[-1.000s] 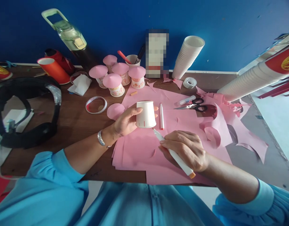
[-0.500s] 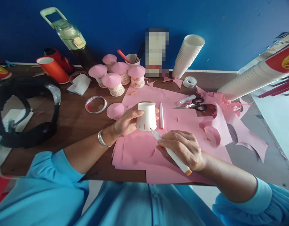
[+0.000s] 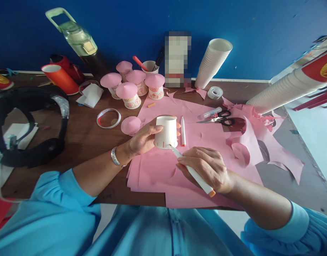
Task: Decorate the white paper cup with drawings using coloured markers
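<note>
A white paper cup [image 3: 166, 131] is upside down in my left hand [image 3: 144, 137], thumb on the near side and fingers behind it. Short orange strokes show along its lower rim. My right hand [image 3: 206, 169] grips a white marker [image 3: 198, 180] with an orange end; its tip meets the rim at the cup's lower front. Just beyond the cup, a second white marker [image 3: 183, 131] with an orange cap lies on pink paper [image 3: 158, 174]. A pink paper cone [image 3: 130, 126] rests left of the cup, partly behind my left hand.
Several decorated cups with pink cone roofs [image 3: 127, 91] stand at the back. Black-handled scissors [image 3: 224, 119], clear tape [image 3: 215, 93] and pink scraps [image 3: 248, 142] lie to the right. Stacked white cups [image 3: 214, 62] lean near the blue wall. A black headset-like frame [image 3: 30, 128] sits left.
Almost nothing differs. The marker tip stays at the cup's rim, with only a very slight shift of the right hand and marker.
</note>
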A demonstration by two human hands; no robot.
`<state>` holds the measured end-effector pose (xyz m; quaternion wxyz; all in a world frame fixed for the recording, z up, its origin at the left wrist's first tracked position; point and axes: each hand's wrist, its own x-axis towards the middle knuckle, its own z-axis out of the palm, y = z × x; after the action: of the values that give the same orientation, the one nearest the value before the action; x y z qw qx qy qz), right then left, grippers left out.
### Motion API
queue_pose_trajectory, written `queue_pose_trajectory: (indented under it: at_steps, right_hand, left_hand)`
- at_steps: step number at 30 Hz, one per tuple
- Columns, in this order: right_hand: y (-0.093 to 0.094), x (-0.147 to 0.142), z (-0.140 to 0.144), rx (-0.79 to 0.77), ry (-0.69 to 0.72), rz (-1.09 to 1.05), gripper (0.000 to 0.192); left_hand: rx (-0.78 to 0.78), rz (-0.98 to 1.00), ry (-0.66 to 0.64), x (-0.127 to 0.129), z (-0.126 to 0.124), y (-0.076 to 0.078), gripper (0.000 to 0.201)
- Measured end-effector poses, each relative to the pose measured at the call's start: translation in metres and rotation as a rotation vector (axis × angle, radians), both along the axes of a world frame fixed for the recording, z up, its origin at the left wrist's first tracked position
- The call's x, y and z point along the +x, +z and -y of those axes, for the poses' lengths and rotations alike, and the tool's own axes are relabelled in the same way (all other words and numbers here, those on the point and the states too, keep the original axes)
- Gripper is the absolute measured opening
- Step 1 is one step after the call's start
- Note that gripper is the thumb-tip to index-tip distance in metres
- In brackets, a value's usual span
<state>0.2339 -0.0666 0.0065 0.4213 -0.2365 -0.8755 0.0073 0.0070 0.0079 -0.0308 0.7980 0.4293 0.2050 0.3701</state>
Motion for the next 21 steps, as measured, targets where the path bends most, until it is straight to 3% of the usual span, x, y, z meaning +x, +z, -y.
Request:
queue_pose_trajectory:
  at_steps: [7, 13, 21]
  right_hand:
    - [0.0016, -0.0006, -0.0003, 0.004, -0.002, 0.005, 0.017]
    - [0.0022, -0.0024, 0.003, -0.1, -0.004, -0.028, 0.019]
    - [0.0018, -0.0045, 0.0059, -0.13, 0.023, -0.015, 0.013]
  left_hand:
    - [-0.005, -0.003, -0.006, 0.0009, 0.0005, 0.0032, 0.065]
    - [-0.015, -0.002, -0.007, 0.0016, 0.0008, 0.0047, 0.064]
    - [0.04, -0.031, 0.024, 0.0016, 0.0008, 0.0008, 0.06]
